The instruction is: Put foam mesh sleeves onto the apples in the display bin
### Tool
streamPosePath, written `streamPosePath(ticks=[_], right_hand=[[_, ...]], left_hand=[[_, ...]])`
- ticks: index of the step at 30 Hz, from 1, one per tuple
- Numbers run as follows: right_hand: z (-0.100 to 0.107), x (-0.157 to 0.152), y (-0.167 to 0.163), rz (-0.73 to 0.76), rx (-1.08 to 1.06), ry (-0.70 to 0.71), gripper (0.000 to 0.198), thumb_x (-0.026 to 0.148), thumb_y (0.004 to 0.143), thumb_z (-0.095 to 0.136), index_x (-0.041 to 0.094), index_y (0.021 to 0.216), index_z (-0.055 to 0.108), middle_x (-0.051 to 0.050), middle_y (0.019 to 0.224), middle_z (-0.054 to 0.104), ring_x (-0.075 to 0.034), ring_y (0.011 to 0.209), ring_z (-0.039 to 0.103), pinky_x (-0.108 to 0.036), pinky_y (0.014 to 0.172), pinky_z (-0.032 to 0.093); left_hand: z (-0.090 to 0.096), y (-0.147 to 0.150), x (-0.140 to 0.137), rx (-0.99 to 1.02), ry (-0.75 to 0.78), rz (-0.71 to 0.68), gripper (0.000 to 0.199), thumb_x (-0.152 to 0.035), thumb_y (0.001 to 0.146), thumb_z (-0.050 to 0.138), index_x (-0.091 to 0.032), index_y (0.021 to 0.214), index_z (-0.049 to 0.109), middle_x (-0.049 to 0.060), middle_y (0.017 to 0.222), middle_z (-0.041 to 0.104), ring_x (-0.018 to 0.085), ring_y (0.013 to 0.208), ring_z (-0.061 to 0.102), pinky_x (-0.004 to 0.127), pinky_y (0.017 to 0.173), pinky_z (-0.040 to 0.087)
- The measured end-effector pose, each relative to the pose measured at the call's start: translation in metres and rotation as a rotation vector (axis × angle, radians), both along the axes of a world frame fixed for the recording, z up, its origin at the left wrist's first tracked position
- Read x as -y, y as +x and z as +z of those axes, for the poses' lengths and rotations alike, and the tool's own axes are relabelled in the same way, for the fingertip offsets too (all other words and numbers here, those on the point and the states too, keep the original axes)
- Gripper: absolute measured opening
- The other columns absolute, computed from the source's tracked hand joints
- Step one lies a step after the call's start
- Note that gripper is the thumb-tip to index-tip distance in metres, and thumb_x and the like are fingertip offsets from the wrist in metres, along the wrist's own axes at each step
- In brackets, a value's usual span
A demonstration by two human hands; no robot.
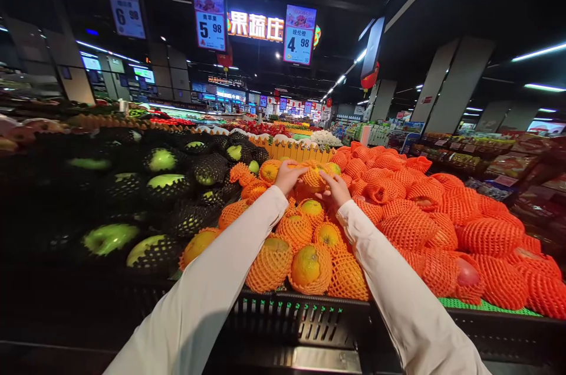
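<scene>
- Evidently pinching a netted orange (315, 178) at mid-frame, between the bent fingers of left hand (289, 177) and right hand (335, 187); some fingertips hidden.
- Perhaps liable to slip if gripped by loose foam netting (312, 182) alone, then to knock piled oranges (306, 265) below out of place.
- Stretchy, diamond-holed mesh over rounded rind.
- At left, glossy green fruit (162, 160) in black mesh; at right, lumpy red-netted fruit (490, 236); at lower centre, slotted black crate (283, 321).

Green fruit (110, 239) in black nets (210, 167) fills the left of the frame; red-netted fruit (490, 237) lies heaped at the right. Price signs (209, 20) reading 6.98, 5.98 and 4.98 hang from upper left to top centre. Packaged goods (508, 165) line the far right edge.
</scene>
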State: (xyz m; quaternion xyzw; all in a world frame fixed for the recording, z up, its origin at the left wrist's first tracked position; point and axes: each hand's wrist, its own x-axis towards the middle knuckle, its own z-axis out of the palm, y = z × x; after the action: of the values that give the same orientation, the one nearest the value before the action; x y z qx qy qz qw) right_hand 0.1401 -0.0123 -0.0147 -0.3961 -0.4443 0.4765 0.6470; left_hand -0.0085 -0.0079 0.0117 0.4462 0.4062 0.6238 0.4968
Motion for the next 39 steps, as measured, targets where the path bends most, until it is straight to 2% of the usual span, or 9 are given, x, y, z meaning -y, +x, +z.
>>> streamPosePath(ticks=[5, 10, 13, 17, 20, 24, 28, 33, 39], right_hand=[[0.016, 0.014, 0.0, -0.055, -0.274, -0.052, 0.038, 0.043, 0.065, 0.078, 0.025, 0.092, 0.059, 0.002, 0.085, 0.068, -0.013, 0.065, 0.064, -0.025, 0.053, 0.058], [0.021, 0.019, 0.0, -0.042, -0.378, -0.002, 0.036, 0.044, 0.065, 0.07, 0.025, 0.095, 0.06, 0.001, 0.084, 0.064, -0.015, 0.068, 0.064, -0.027, 0.054, 0.058], [0.018, 0.019, -0.002, -0.004, -0.307, 0.088, 0.037, 0.043, 0.06, 0.073, 0.024, 0.086, 0.056, 0.003, 0.088, 0.062, -0.014, 0.073, 0.062, -0.026, 0.059, 0.059], [0.013, 0.02, -0.006, 0.078, -0.134, 0.17, 0.047, 0.04, 0.055, 0.082, 0.027, 0.092, 0.056, 0.004, 0.09, 0.059, -0.014, 0.077, 0.061, -0.026, 0.058, 0.058], [0.011, 0.022, -0.007, 0.085, -0.041, 0.255, 0.053, 0.04, 0.056, 0.085, 0.03, 0.102, 0.059, 0.001, 0.102, 0.062, -0.017, 0.086, 0.063, -0.029, 0.062, 0.059], [0.013, 0.023, -0.006, 0.047, 0.08, 0.431, 0.05, 0.04, 0.062, 0.083, 0.028, 0.107, 0.065, -0.004, 0.118, 0.066, -0.022, 0.108, 0.062, -0.038, 0.089, 0.058], [0.018, 0.024, -0.004, -0.055, 0.181, 0.483, 0.041, 0.039, 0.062, 0.083, 0.024, 0.098, 0.071, -0.005, 0.11, 0.072, -0.022, 0.108, 0.063, -0.041, 0.103, 0.049], [0.022, 0.02, 0.0, -0.12, 0.149, 0.48, 0.028, 0.038, 0.057, 0.084, 0.022, 0.074, 0.069, -0.001, 0.081, 0.069, -0.017, 0.083, 0.062, -0.034, 0.084, 0.054], [0.025, 0.02, 0.001, 0.171, -0.183, 0.169, 0.034, 0.034, 0.049, 0.087, 0.024, 0.072, 0.063, 0.006, 0.067, 0.062, -0.009, 0.064, 0.056, -0.02, 0.056, 0.046]], left_hand=[[0.002, 0.001, 0.004, 0.262, 0.083, -0.215, 0.032, -0.01, 0.075, 0.075, -0.018, 0.095, 0.052, 0.0, 0.079, 0.065, 0.006, 0.058, 0.056, 0.016, 0.049, 0.04], [-0.002, 0.006, 0.002, 0.158, 0.03, -0.334, 0.017, -0.005, 0.07, 0.074, -0.011, 0.08, 0.062, 0.003, 0.073, 0.063, 0.004, 0.053, 0.047, 0.016, 0.041, 0.025], [-0.004, 0.005, -0.002, 0.171, 0.055, -0.269, 0.005, -0.01, 0.077, 0.069, -0.011, 0.076, 0.064, 0.002, 0.074, 0.063, 0.005, 0.057, 0.05, 0.015, 0.042, 0.027], [-0.004, 0.002, -0.006, 0.191, 0.065, -0.167, 0.01, -0.025, 0.082, 0.066, -0.016, 0.08, 0.065, 0.001, 0.077, 0.066, 0.007, 0.063, 0.057, 0.015, 0.05, 0.038], [-0.002, 0.001, -0.002, 0.166, -0.046, -0.257, 0.028, -0.043, 0.089, 0.056, -0.018, 0.093, 0.068, 0.004, 0.079, 0.071, 0.013, 0.07, 0.064, 0.02, 0.059, 0.048], [0.002, 0.002, 0.011, 0.164, -0.211, -0.513, 0.059, -0.059, 0.096, 0.029, -0.017, 0.106, 0.069, 0.012, 0.087, 0.075, 0.023, 0.078, 0.071, 0.029, 0.06, 0.055], [0.003, 0.005, 0.013, 0.31, -0.103, -0.423, 0.045, -0.048, 0.096, 0.038, -0.015, 0.106, 0.067, 0.011, 0.087, 0.075, 0.02, 0.075, 0.07, 0.026, 0.056, 0.054], [-0.001, 0.003, 0.005, 0.281, -0.029, -0.244, 0.034, -0.046, 0.089, 0.052, -0.02, 0.107, 0.065, 0.005, 0.086, 0.074, 0.019, 0.077, 0.069, 0.024, 0.054, 0.052], [0.0, 0.003, 0.007, 0.295, -0.004, -0.213, 0.036, -0.052, 0.087, 0.052, -0.022, 0.103, 0.065, 0.003, 0.081, 0.071, 0.019, 0.074, 0.069, 0.026, 0.054, 0.053]])
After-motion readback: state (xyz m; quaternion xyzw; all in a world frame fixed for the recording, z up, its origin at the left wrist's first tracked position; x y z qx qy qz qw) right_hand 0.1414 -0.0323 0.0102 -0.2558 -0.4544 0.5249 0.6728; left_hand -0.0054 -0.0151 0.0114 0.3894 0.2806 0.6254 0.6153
